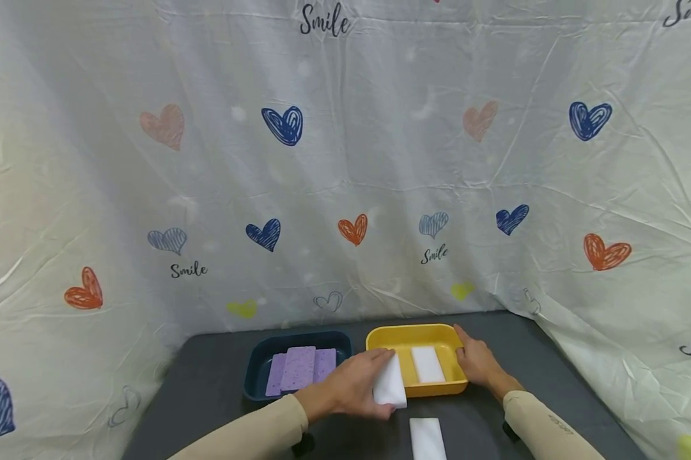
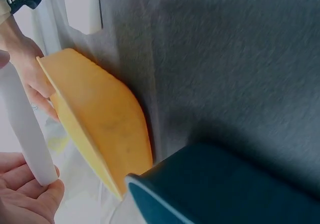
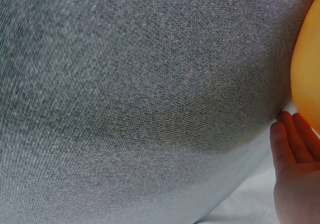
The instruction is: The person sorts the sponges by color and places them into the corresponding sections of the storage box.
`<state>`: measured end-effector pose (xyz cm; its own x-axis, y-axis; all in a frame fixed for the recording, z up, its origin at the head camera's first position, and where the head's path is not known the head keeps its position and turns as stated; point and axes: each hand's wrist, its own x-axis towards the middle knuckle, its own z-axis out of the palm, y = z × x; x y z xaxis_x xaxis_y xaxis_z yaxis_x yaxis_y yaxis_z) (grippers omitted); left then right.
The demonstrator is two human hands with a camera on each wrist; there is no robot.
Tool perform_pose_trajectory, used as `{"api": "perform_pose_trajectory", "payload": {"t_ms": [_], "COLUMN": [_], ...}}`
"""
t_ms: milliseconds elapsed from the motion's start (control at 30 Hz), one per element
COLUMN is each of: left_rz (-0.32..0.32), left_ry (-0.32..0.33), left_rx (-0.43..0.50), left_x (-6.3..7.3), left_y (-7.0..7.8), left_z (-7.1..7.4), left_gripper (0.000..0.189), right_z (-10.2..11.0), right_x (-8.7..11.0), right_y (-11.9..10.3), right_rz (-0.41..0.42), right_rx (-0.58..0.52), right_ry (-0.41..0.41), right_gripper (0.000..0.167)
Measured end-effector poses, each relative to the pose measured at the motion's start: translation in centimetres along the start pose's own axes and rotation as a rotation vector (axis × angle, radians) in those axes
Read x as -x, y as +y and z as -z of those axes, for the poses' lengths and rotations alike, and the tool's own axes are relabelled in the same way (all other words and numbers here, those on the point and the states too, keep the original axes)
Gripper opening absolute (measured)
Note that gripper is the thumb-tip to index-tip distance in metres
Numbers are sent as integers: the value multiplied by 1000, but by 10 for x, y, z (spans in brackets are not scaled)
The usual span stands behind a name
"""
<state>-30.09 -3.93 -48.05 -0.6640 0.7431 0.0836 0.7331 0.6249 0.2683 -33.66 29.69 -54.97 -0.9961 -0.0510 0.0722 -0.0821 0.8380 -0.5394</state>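
Note:
My left hand grips a white sponge block between thumb and fingers, over the near left corner of a yellow tray. In the left wrist view the sponge block is tilted, seen edge-on, above the tray's wall. Another white sponge lies inside the tray. At the tray's right end my right hand holds the wall; in the right wrist view its fingers lie along the outside. A third white sponge rests on the table in front of the tray.
To the left stands a dark blue tray with several purple sponges in it, partly behind my left forearm. Both trays are on a dark grey table. A white curtain printed with hearts hangs behind the table.

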Motion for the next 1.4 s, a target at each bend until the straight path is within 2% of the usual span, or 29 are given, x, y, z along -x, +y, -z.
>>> {"api": "perform_pose_trajectory", "payload": {"t_ms": [100, 367, 667, 1033, 1233, 1300, 1400], "left_rz": [-15, 21, 17, 28, 62, 68, 67], "left_ry": [9, -32, -11, -17, -63, -75, -86], "left_rx": [-44, -74, -103, -104, -83, -78, -66], "left_x": [-8, -22, -40, -54, -60, -63, -66], "left_y": [-1, -2, -11, -18, -19, -19, -20], "left_z": [1, 5, -2, -11, -12, -13, -14], "left_gripper": [101, 102, 101, 100, 103, 103, 102], "right_z": [-1, -2, 0, -3, -4, -14, -19], "right_x": [-2, -3, -1, -1, -1, -10, -15], "right_y": [0, -2, -4, -1, 8, 25, 36], "right_rz": [-12, -23, -7, 9, 63, 104, 139], "right_rx": [5, 12, 6, -7, -2, 6, 28], "right_ry": [-6, -8, 8, 8, 58, 78, 90], "right_gripper": [61, 61, 60, 60, 59, 60, 60]}}
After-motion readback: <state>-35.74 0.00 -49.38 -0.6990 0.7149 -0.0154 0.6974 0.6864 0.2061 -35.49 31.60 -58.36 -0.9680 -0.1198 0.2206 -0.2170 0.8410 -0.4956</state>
